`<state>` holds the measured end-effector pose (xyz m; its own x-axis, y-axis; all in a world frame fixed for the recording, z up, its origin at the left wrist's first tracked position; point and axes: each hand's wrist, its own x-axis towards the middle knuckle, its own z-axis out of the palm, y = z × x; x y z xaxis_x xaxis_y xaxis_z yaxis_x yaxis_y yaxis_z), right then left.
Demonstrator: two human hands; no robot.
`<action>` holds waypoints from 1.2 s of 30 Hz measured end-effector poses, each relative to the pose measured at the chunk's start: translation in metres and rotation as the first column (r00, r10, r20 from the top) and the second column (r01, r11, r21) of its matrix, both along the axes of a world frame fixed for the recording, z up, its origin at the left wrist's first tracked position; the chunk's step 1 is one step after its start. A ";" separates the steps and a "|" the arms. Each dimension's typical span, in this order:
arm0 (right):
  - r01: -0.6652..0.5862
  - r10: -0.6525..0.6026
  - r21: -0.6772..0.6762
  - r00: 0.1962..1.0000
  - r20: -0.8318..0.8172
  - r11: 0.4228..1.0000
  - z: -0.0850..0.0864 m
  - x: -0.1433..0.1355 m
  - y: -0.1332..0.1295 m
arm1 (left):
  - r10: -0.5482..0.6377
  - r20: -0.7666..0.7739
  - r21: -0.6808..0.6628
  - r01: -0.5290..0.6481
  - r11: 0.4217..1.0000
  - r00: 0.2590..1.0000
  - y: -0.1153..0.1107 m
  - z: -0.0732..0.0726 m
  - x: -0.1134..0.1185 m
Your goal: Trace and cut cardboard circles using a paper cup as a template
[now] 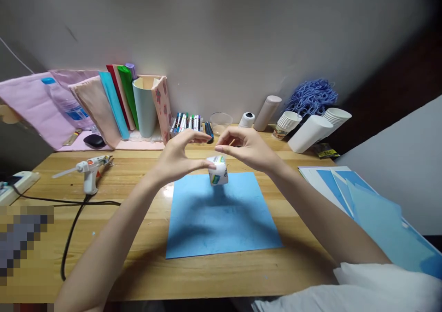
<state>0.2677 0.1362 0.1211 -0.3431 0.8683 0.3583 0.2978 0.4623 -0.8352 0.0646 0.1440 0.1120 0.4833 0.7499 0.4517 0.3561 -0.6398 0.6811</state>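
Wall (214,49) and wooden table (138,252), head view: Grey wall is seen behind the table; places are told from the blue sheet (224,224), which is laid near the front, perhaps so that the wood is protected.
White cup-like thing (218,177): It is seen at the far edge of the blue sheet, with print on its side; whether it is stood or lifted cannot be judged.
Left hand (172,158): Above the far left corner of the blue sheet, thumb and fingers are widely spread; the cup-like thing seems to be touched by the thumb, maybe for steadying.
Right hand (250,148): Beyond the far edge of the blue sheet, fingertips are brought near the thumb; whether something thin is pinched cannot be judged.
Glue gun (90,181): It is rested left of the blue sheet, well apart, probably because of its heat.
Pens (186,122): Beyond the blue sheet, they are grouped by the wall, apparently for tidiness.
Paper cups (287,124): Beyond the blue sheet, to its right, they are nested, presumably to save space.
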 end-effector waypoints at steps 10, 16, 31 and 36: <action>-0.352 0.218 -0.371 0.908 -0.357 0.859 -0.022 0.009 0.031 | -0.062 -0.066 -0.198 0.048 0.979 0.996 0.022 0.022 0.022; 0.064 -0.029 -0.289 0.992 0.124 0.955 -0.064 0.057 0.068 | -0.042 -0.030 -0.300 0.031 0.954 0.999 0.030 0.018 0.020; 0.380 -0.275 0.048 0.571 0.773 0.924 -0.133 0.105 0.082 | -0.140 -0.037 -0.377 0.116 0.919 0.989 0.053 0.009 0.016; 0.228 -0.227 0.091 0.695 0.682 0.969 -0.099 0.114 0.062 | -0.129 -0.059 -0.421 0.092 0.902 0.990 0.052 0.011 0.011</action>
<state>0.3821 0.1978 0.0226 -0.2853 0.9527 0.1052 0.8818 0.3039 -0.3606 0.0759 0.1955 0.1226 0.5964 0.8001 0.0644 0.3669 -0.3431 0.8647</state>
